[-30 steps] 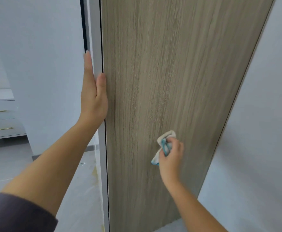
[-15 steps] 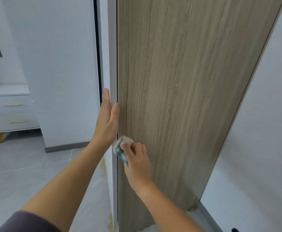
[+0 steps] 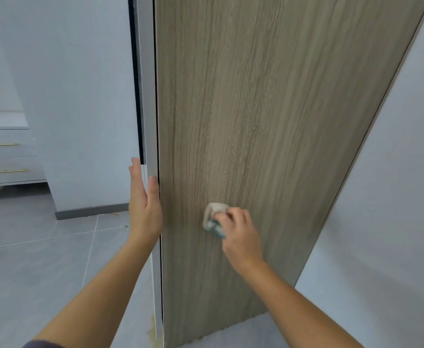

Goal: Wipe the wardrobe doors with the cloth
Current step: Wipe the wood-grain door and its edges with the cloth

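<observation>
Now presses a small crumpled cloth (image 3: pixel 213 213) against the wood-grain wardrobe door (image 3: pixel 268 121) with the right hand (image 3: pixel 241 232) — grip clamped on the cloth, fingers curled round it, back of the hand toward the camera. Shows the cloth as whitish with a teal strip poking out below the fingers, slightly blurred, low on the panel and a little left of its middle. Lays the left hand (image 3: pixel 144 204) flat along the door's pale edge (image 3: pixel 150 96), at about the same height as the cloth — grip apart, fingers straight and pointing up, thumb at the front corner of that edge, holding nothing. Reaches in from the bottom of the view with both forearms bare, a dark sleeve (image 3: pixel 40 344) just visible at the lower left. Beneath, a grey tiled floor (image 3: pixel 42 259), with a grey skirting board (image 3: pixel 90 212) along the white wall behind the left hand. Farther left, a pale chest of drawers (image 3: pixel 7 156) with thin gold handles. Right of the door, a plain pale wall (image 3: pixel 394 222).
</observation>
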A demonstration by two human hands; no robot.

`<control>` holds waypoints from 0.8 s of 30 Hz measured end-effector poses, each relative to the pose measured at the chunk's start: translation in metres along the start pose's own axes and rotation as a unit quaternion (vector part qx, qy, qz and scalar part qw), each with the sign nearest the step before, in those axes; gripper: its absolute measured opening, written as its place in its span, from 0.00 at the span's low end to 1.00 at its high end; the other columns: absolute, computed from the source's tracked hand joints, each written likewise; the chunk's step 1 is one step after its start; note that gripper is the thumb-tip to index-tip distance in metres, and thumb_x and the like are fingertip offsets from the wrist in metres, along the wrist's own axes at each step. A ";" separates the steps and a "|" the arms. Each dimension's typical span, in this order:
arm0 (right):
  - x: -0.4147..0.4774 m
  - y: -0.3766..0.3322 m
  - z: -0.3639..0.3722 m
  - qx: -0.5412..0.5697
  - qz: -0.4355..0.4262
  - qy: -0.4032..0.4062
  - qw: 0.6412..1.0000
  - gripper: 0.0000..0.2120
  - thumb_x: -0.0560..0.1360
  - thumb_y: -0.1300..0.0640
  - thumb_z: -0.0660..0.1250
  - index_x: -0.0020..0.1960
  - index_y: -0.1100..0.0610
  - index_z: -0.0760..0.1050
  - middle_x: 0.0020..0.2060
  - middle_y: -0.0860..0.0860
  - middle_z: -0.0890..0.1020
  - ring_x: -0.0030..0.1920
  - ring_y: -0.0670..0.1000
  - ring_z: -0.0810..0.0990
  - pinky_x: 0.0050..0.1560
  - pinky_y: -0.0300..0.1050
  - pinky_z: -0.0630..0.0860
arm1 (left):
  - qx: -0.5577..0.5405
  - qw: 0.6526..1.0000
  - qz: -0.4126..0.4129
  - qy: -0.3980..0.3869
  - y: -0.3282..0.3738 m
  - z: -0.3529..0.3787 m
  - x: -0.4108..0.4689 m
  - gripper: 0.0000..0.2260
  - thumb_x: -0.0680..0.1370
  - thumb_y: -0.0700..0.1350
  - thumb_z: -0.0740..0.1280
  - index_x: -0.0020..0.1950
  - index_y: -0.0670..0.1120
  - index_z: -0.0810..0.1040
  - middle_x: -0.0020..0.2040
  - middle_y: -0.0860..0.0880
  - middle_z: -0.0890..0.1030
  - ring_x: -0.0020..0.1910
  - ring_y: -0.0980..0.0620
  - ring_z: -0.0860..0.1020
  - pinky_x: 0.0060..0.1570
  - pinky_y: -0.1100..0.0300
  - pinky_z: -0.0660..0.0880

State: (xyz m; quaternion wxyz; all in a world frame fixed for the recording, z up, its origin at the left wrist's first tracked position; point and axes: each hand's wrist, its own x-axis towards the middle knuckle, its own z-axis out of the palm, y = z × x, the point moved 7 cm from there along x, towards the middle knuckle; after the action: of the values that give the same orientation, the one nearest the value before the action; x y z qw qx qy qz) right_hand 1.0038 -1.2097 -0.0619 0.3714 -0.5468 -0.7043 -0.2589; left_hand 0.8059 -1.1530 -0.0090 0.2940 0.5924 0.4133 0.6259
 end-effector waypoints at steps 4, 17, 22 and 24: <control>-0.018 0.097 -0.020 0.044 0.220 0.044 0.974 0.25 0.65 0.75 0.70 0.56 0.55 0.69 0.52 0.56 0.71 0.48 0.57 0.74 0.44 0.48 0.75 | -0.011 0.999 0.035 0.022 -0.006 0.003 0.004 0.26 0.83 0.58 0.48 0.80 0.52 0.52 0.79 0.57 0.57 0.78 0.59 0.52 0.77 0.47 0.52; -0.057 0.284 -0.041 -0.010 0.573 0.124 0.810 0.20 0.67 0.73 0.65 0.57 0.64 0.68 0.58 0.64 0.72 0.57 0.64 0.73 0.57 0.54 0.70 | -0.010 0.996 0.062 0.064 -0.011 0.005 0.002 0.25 0.84 0.56 0.48 0.79 0.47 0.60 0.76 0.53 0.66 0.75 0.58 0.61 0.76 0.52 0.58; -0.066 0.299 -0.041 -0.013 0.591 0.147 0.793 0.18 0.66 0.72 0.66 0.54 0.62 0.69 0.56 0.61 0.75 0.53 0.62 0.76 0.53 0.52 0.74 | -0.018 0.995 0.061 0.071 -0.010 0.006 0.001 0.22 0.85 0.53 0.48 0.77 0.47 0.62 0.74 0.53 0.68 0.74 0.59 0.64 0.73 0.58 0.60; -0.066 0.294 -0.042 -0.013 0.594 0.159 0.789 0.18 0.67 0.72 0.65 0.56 0.63 0.70 0.58 0.61 0.74 0.54 0.61 0.75 0.54 0.49 0.72 | -0.017 0.996 0.057 0.064 -0.011 0.007 0.001 0.22 0.85 0.53 0.47 0.78 0.47 0.62 0.74 0.53 0.68 0.74 0.59 0.63 0.73 0.58 0.59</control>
State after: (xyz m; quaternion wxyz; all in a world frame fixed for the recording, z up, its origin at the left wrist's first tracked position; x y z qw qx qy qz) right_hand 1.3051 -1.2015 -0.1029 0.5514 -0.8131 -0.1689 -0.0796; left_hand 0.8112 -1.1452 -0.0181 0.2412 0.5688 0.3864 0.6848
